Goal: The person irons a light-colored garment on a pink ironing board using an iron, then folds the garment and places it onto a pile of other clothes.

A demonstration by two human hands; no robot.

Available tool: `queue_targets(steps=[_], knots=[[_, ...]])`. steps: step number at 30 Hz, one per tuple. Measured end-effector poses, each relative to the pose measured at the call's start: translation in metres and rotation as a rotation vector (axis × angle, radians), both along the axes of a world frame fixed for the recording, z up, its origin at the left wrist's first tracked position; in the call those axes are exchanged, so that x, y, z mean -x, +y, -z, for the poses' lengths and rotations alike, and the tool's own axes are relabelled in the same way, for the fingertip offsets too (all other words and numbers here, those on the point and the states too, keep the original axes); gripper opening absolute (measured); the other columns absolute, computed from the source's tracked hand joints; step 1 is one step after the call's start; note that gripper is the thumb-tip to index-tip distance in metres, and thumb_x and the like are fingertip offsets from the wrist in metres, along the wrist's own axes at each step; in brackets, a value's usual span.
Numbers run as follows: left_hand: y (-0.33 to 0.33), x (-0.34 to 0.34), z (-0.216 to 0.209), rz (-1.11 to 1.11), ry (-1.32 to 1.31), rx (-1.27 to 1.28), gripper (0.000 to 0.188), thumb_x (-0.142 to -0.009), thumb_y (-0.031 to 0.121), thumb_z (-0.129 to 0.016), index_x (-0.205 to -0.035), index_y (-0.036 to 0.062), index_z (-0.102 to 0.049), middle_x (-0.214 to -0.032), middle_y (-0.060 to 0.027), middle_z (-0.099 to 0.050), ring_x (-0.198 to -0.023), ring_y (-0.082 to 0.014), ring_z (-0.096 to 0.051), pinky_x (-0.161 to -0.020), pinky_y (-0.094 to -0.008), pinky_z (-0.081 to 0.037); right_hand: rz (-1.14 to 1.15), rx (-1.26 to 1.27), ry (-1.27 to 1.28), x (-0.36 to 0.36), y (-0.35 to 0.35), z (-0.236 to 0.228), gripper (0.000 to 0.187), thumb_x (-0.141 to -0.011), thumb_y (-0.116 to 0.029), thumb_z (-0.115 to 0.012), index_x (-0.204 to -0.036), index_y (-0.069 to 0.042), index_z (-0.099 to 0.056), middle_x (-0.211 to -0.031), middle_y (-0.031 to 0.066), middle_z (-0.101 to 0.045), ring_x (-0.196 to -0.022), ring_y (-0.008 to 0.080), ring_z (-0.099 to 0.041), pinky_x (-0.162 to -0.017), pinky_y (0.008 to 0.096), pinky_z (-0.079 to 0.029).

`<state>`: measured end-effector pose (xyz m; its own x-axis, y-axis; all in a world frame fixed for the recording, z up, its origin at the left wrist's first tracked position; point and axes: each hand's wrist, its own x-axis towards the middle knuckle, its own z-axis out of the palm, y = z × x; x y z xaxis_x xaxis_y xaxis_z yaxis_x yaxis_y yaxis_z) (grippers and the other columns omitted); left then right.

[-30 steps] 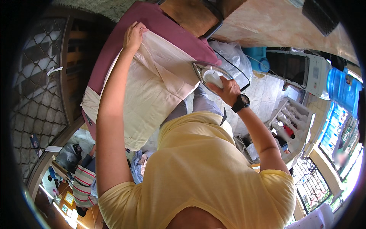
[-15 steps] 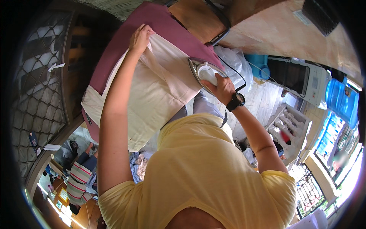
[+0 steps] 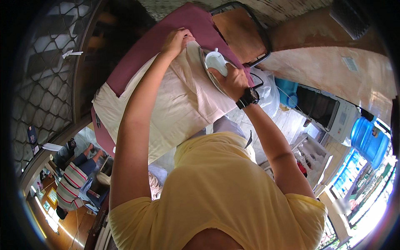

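Note:
A cream cloth garment (image 3: 171,102) lies spread over a maroon-covered ironing board (image 3: 185,20), with a few creases and folds in it. At its far edge my left hand (image 3: 178,41) is closed on the fabric, fingers bent over the corner. Close to the right of it, a clothes iron (image 3: 215,62) with a pale body and shiny rim rests on the cloth's far right part. My right hand (image 3: 232,82), with a black watch on the wrist, is wrapped round the iron's handle. The iron's soleplate is hidden underneath.
A dark cord (image 3: 259,78) runs from the iron past a clear plastic bag (image 3: 270,93). A brown-seated chair (image 3: 241,31) stands beyond the board. Blue water containers (image 3: 368,141) and a white appliance (image 3: 341,118) are at right. Another person (image 3: 71,181) sits at lower left.
The iron in my right hand has moved left and farther along the cloth, closer to my left hand. My left hand still grips the far edge, slightly farther right in view.

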<state>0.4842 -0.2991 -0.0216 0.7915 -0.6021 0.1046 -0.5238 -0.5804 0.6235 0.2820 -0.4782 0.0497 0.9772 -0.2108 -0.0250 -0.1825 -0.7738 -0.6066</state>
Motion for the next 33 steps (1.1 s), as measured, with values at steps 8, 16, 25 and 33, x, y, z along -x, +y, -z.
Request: queue_targets(steps=[8, 16, 25, 33], knots=[[0.038, -0.023, 0.019, -0.43, -0.005, 0.042, 0.038, -0.098, 0.046, -0.048, -0.101, 0.0107, -0.061, -0.102, -0.0139, -0.065, -0.096, -0.036, -0.062, -0.081, -0.046, -0.048, 0.039, 0.022, 0.004, -0.062, 0.019, 0.007, 0.065, -0.079, -0.064, -0.065, -0.087, 0.0, -0.07, -0.072, 0.0237, -0.066, -0.071, 0.04, -0.068, -0.061, 0.0467, -0.055], [0.056, -0.016, 0.025, -0.45, -0.032, 0.014, 0.038, -0.095, 0.049, -0.051, -0.095, 0.0121, -0.062, -0.095, -0.0084, -0.06, -0.093, -0.0302, -0.061, -0.079, -0.0451, -0.048, -0.02, -0.07, 0.14, -0.045, 0.01, 0.006, 0.065, -0.081, -0.063, -0.063, -0.095, 0.0, -0.07, -0.079, 0.0246, -0.068, -0.078, 0.0393, -0.069, -0.069, 0.0463, -0.056], [0.053, -0.016, 0.033, -0.514, -0.073, -0.006, 0.037, -0.093, 0.051, -0.054, -0.095, 0.0148, -0.063, -0.095, -0.0057, -0.06, -0.093, -0.0281, -0.061, -0.079, -0.0462, -0.047, -0.071, -0.023, -0.022, -0.037, 0.006, 0.014, 0.051, -0.086, -0.05, -0.067, -0.098, -0.001, -0.069, -0.056, 0.013, -0.063, -0.054, 0.0267, -0.067, -0.058, 0.0379, -0.054], [0.054, -0.018, 0.033, -0.515, -0.049, 0.002, 0.036, -0.093, 0.051, -0.054, -0.095, 0.0159, -0.062, -0.097, -0.0044, -0.06, -0.095, -0.0271, -0.061, -0.081, -0.0461, -0.047, -0.055, -0.047, 0.031, -0.052, 0.01, 0.015, 0.066, -0.08, -0.062, -0.065, -0.098, 0.001, -0.069, -0.074, 0.0214, -0.067, -0.076, 0.0375, -0.068, -0.069, 0.0443, -0.055]])
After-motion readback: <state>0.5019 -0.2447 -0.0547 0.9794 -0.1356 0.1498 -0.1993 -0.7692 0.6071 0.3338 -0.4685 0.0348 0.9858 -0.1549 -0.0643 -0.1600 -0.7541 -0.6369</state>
